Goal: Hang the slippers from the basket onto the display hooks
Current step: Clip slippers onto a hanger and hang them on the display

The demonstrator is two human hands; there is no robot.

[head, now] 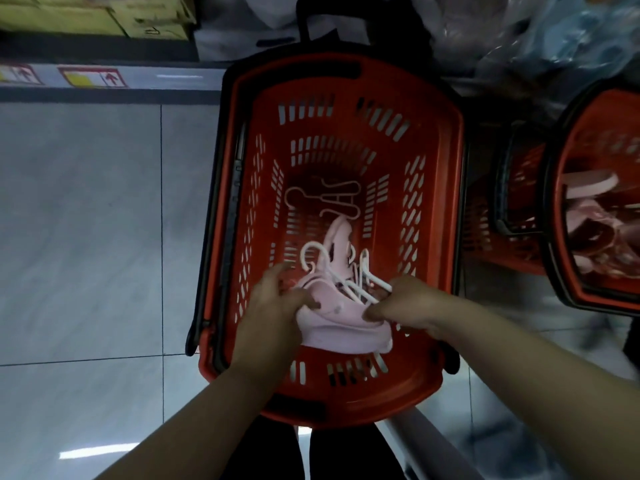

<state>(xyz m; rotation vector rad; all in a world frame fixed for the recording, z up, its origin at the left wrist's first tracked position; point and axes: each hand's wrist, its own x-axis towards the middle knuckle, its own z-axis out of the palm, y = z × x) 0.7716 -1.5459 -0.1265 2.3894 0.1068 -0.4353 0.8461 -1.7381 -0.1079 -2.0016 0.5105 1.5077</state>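
A red plastic basket [440,188] stands on the floor in front of me. Inside it, near the front, lie pink slippers [341,323] clipped on white plastic hangers [360,282]. My left hand [277,306] grips the left side of the pink slippers, fingers curled round the edge. My right hand [408,306] pinches their right side, close to the hanger arms. One more pink slipper [339,244] sticks up behind the bundle. A loose white hanger [325,199] lies flat on the basket's bottom. No display hooks are in view.
A second red basket [595,202] with more pink slippers stands at the right. Clear plastic bags [554,39] lie at the top right, cardboard boxes [97,15] at the top left. Grey floor tiles [86,220] spread to the left.
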